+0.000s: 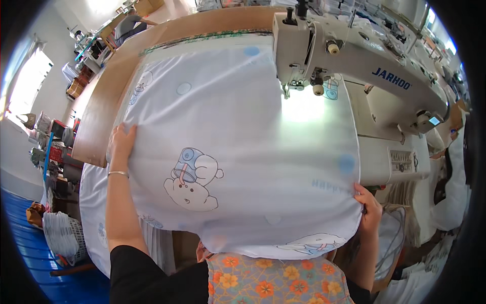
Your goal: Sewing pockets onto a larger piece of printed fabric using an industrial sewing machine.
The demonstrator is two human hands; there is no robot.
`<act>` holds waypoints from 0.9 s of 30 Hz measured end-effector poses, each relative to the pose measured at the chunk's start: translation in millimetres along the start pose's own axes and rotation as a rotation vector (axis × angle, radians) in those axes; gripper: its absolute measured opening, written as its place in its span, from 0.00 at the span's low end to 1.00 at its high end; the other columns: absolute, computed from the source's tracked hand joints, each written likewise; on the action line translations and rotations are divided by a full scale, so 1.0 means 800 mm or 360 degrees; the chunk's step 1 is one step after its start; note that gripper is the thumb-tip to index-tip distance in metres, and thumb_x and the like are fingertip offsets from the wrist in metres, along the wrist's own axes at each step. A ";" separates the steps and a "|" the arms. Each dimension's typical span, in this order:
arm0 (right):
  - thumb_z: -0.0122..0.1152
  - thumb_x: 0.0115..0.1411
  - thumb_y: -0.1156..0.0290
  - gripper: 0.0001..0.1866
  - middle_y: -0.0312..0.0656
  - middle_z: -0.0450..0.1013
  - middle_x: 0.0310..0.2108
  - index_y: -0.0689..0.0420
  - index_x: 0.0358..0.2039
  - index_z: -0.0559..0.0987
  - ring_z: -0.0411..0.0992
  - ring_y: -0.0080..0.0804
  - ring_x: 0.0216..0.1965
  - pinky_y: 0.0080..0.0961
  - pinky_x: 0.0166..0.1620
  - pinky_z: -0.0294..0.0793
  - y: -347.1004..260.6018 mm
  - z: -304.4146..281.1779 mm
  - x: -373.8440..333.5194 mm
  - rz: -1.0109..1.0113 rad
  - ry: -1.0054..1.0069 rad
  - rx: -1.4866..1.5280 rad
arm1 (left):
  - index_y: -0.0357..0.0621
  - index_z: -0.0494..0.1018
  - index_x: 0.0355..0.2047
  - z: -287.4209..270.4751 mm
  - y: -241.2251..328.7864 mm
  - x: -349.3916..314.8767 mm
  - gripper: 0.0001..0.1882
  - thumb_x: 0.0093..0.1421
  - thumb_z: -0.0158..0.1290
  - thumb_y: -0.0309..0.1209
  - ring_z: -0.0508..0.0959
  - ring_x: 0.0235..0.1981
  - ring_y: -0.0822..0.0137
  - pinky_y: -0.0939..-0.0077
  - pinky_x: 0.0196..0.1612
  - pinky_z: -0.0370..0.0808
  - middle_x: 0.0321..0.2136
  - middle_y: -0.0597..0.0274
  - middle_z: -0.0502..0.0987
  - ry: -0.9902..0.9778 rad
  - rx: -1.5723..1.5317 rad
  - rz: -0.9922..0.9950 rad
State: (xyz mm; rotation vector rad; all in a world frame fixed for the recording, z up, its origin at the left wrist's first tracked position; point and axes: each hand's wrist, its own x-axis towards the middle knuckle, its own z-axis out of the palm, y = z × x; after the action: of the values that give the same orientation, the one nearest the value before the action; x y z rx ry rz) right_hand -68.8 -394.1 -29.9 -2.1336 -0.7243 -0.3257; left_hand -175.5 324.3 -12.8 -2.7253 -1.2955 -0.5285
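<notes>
Currently, a broad white fabric sheet (pixel 248 137) with blue-and-white cartoon prints lies across the brown wooden worktop (pixel 96 116), beneath the cream metal sewing machine (pixel 349 61). The right hand's (pixel 370 209) grip closes on its right edge; the left hand (pixel 121 144) touches its left edge, whether gripping I cannot tell.

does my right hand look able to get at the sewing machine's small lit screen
Probably yes: nothing visible blocks the way from the right hand to the small lit screen, though it would likely have to leave the printed fabric.
</notes>
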 end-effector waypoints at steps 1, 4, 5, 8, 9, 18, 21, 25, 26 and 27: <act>0.67 0.52 0.78 0.09 0.55 0.79 0.47 0.63 0.33 0.77 0.80 0.39 0.42 0.28 0.45 0.77 0.007 0.002 -0.003 -0.0012 0.0006 -0.0004 | 0.43 0.73 0.56 0.000 -0.010 0.005 0.32 0.58 0.58 0.51 0.74 0.57 0.49 0.58 0.60 0.69 0.53 0.41 0.75 0.0034 0.0084 -0.0123; 0.67 0.54 0.78 0.08 0.55 0.78 0.49 0.65 0.34 0.77 0.78 0.42 0.48 0.31 0.50 0.75 0.033 0.004 -0.008 0.0158 0.0116 0.0106 | 0.43 0.74 0.54 -0.019 -0.016 0.020 0.31 0.54 0.62 0.49 0.79 0.48 0.50 0.60 0.52 0.74 0.45 0.45 0.80 -0.0303 -0.0389 -0.0138; 0.67 0.53 0.79 0.09 0.54 0.78 0.49 0.65 0.33 0.77 0.78 0.41 0.48 0.31 0.50 0.75 0.044 0.005 -0.006 0.0157 0.0180 0.0119 | 0.43 0.74 0.54 -0.017 -0.024 0.025 0.31 0.54 0.62 0.49 0.79 0.48 0.50 0.60 0.52 0.74 0.45 0.45 0.80 -0.0286 -0.0393 -0.0147; 0.67 0.51 0.83 0.09 0.54 0.78 0.50 0.65 0.33 0.77 0.78 0.38 0.48 0.31 0.51 0.75 0.046 0.006 0.009 0.0171 0.0210 0.0081 | 0.43 0.76 0.52 0.012 -0.025 0.041 0.29 0.52 0.64 0.44 0.81 0.42 0.51 0.60 0.47 0.76 0.39 0.47 0.82 -0.0238 -0.0648 -0.0026; 0.67 0.51 0.83 0.09 0.54 0.78 0.50 0.65 0.34 0.77 0.78 0.38 0.49 0.31 0.51 0.75 0.044 0.006 0.013 0.0201 0.0180 0.0070 | 0.44 0.76 0.51 0.011 -0.011 0.040 0.28 0.52 0.64 0.43 0.81 0.43 0.52 0.60 0.48 0.76 0.40 0.47 0.82 -0.0186 -0.0590 -0.0038; 0.67 0.52 0.81 0.10 0.56 0.77 0.50 0.63 0.36 0.78 0.78 0.38 0.48 0.30 0.51 0.75 0.055 0.008 0.016 0.0240 0.0289 0.0276 | 0.37 0.74 0.52 0.031 -0.032 0.062 0.29 0.53 0.63 0.39 0.80 0.45 0.51 0.60 0.49 0.75 0.44 0.45 0.80 -0.0092 -0.0574 0.0106; 0.68 0.52 0.80 0.10 0.57 0.78 0.49 0.63 0.36 0.78 0.79 0.37 0.46 0.29 0.49 0.76 0.040 0.011 0.032 0.0150 0.0246 0.0170 | 0.37 0.74 0.52 0.033 -0.043 0.068 0.27 0.53 0.63 0.38 0.80 0.45 0.54 0.63 0.49 0.75 0.44 0.46 0.80 -0.0179 -0.0633 0.0055; 0.68 0.52 0.79 0.11 0.57 0.78 0.48 0.64 0.36 0.78 0.79 0.37 0.45 0.28 0.48 0.77 0.048 0.012 0.024 0.0149 0.0309 0.0207 | 0.36 0.74 0.51 0.032 -0.030 0.072 0.26 0.54 0.62 0.36 0.80 0.43 0.57 0.66 0.48 0.75 0.43 0.48 0.81 -0.0157 -0.0653 0.0128; 0.68 0.52 0.79 0.11 0.56 0.78 0.48 0.64 0.36 0.77 0.79 0.37 0.45 0.28 0.48 0.77 0.048 0.010 0.024 0.0149 0.0332 0.0208 | 0.36 0.74 0.50 0.032 -0.025 0.072 0.25 0.55 0.62 0.36 0.80 0.42 0.58 0.67 0.48 0.75 0.43 0.49 0.81 -0.0160 -0.0698 0.0123; 0.68 0.52 0.79 0.11 0.56 0.78 0.48 0.64 0.36 0.77 0.79 0.37 0.45 0.28 0.48 0.77 0.046 0.008 0.024 0.0154 0.0341 0.0201 | 0.36 0.74 0.50 0.031 -0.021 0.073 0.25 0.55 0.62 0.36 0.80 0.42 0.58 0.67 0.48 0.75 0.43 0.49 0.81 -0.0162 -0.0703 0.0135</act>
State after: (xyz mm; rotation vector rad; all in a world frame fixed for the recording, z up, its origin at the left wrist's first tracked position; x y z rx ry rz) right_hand -32.0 -399.2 -48.5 -1.9703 -0.5031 -0.4373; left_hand -148.0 383.5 -17.3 -3.1843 -1.1962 -0.7558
